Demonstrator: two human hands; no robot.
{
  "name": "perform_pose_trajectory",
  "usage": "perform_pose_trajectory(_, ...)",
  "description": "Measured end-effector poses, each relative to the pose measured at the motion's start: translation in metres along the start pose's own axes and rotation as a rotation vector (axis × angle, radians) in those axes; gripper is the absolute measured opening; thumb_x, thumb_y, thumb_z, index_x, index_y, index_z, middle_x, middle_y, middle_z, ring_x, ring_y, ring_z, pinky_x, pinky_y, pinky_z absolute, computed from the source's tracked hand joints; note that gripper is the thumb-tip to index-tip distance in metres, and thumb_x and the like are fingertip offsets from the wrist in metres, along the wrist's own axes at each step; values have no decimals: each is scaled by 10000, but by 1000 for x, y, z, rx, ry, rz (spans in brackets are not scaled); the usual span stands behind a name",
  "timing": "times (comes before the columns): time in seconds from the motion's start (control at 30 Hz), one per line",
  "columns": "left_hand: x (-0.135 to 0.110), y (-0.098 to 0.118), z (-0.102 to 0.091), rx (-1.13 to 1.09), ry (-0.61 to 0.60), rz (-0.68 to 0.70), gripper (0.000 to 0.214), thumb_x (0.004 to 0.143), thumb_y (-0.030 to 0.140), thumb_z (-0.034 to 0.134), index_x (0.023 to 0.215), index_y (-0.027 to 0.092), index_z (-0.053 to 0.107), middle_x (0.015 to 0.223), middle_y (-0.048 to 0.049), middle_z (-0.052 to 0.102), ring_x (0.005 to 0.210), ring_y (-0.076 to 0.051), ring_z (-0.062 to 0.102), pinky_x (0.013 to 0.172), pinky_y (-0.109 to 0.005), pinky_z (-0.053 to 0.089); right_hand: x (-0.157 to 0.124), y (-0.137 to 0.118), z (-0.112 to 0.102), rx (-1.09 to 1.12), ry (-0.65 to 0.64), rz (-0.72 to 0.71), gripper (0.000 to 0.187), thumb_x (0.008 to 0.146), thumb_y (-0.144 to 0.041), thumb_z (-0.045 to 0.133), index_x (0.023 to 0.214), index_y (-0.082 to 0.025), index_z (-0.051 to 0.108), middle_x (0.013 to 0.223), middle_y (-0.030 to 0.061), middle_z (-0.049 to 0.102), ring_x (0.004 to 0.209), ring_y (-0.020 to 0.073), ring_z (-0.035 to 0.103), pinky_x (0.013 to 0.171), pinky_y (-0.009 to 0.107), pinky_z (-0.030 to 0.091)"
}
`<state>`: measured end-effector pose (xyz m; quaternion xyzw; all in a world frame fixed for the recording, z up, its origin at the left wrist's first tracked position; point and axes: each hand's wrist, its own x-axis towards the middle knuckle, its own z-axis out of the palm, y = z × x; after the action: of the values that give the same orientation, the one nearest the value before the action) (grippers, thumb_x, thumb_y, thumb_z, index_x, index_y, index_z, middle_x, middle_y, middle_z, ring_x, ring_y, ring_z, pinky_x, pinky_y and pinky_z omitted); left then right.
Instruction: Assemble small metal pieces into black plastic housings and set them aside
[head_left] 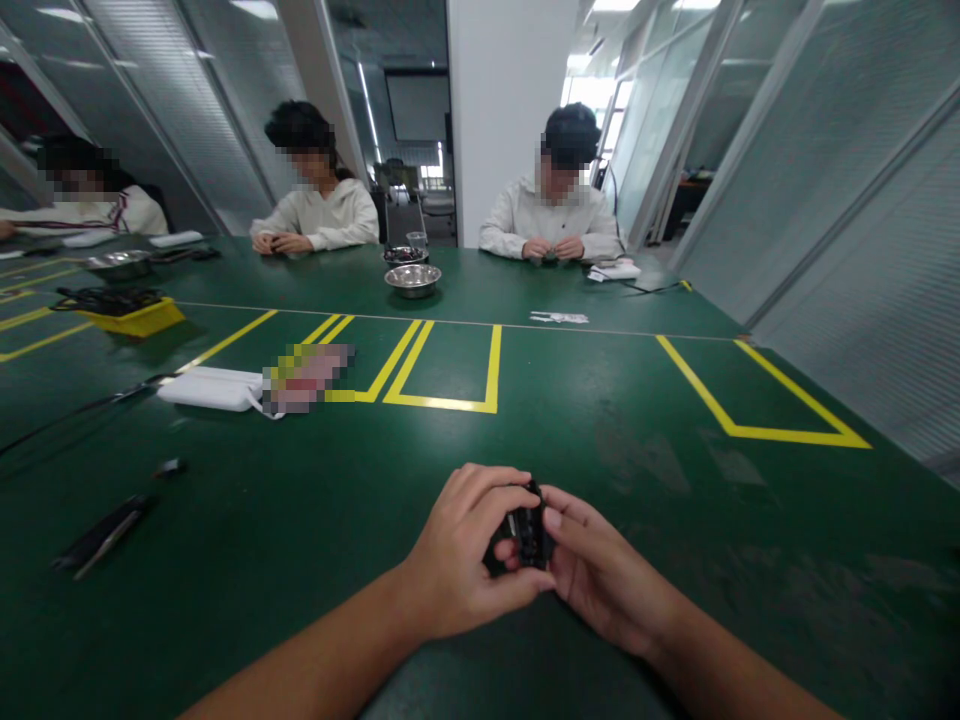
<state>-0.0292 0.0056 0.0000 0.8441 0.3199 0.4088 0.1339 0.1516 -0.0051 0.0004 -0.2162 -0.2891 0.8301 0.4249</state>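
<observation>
A small black ribbed part (531, 535) is held between my two hands, just above the green table (300, 580). My left hand (476, 550) curls around it, fingers over its top and far side and the thumb below. From the right, my right hand (600, 565) grips the same part, its thumb and fingers pressed to the edge. My fingers cover much of it, so its exact kind does not show. On the table to the left lie a long dark tool-like object (105, 535) and a small dark piece (171, 467), both blurred.
A white power bank-like block (211, 388) with a cord lies at mid-left. Behind are a yellow tray (142, 318) of black parts and a metal bowl (412, 281). Yellow tape (442, 404) marks the table. Several people (555, 220) sit along the far side.
</observation>
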Motion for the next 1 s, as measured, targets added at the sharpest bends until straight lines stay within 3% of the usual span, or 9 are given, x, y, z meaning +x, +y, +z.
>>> perform_pose_trajectory(0.3,-2,-4,0,-37,-79,-15,602,781,450,764,1279,235,500,1333,-129,575,1189,-278,569,989,-443,479,-1,-1,-3,61,-53,43,238,956,-227,596,1172,-135,641,921,123,738,845,171,724,708,248,567)
perform_pose_trajectory(0.43,-6,-3,0,-45,-71,-75,658,834,454,700,1392,210,450,1530,-178,367,1284,-304,508,1056,-462,450,0,1,-3,100,-40,31,244,960,-229,592,1180,-142,651,986,130,740,882,169,723,766,263,570)
perform_pose_trajectory(0.5,-7,-1,-2,-48,-19,-116,590,878,394,645,1400,199,452,1550,-176,322,1294,-297,497,1070,-461,438,1,1,-3,118,-11,16,236,958,-225,596,1173,-150,659,1056,128,732,926,170,716,824,287,567)
perform_pose_trajectory(0.63,-3,1,-5,-47,91,-197,270,904,203,563,1173,193,593,1236,-116,592,1145,-234,580,969,-392,495,1,3,-5,140,50,-14,218,950,-230,614,1147,-158,674,1146,108,708,982,171,693,895,348,563)
perform_pose_trajectory(0.73,1,1,-3,-56,96,-205,142,900,157,555,1015,184,634,1007,-72,655,966,-199,621,845,-343,518,2,3,-7,131,69,-18,239,947,-253,625,1157,-148,670,1120,101,713,954,163,697,870,345,580)
perform_pose_trajectory(1.0,0,0,-1,-40,67,-119,236,933,122,527,1106,195,671,1022,-74,687,952,-195,627,837,-342,520,2,-1,-6,85,144,-21,281,905,-330,686,1132,-165,660,1028,90,736,901,185,726,820,329,581)
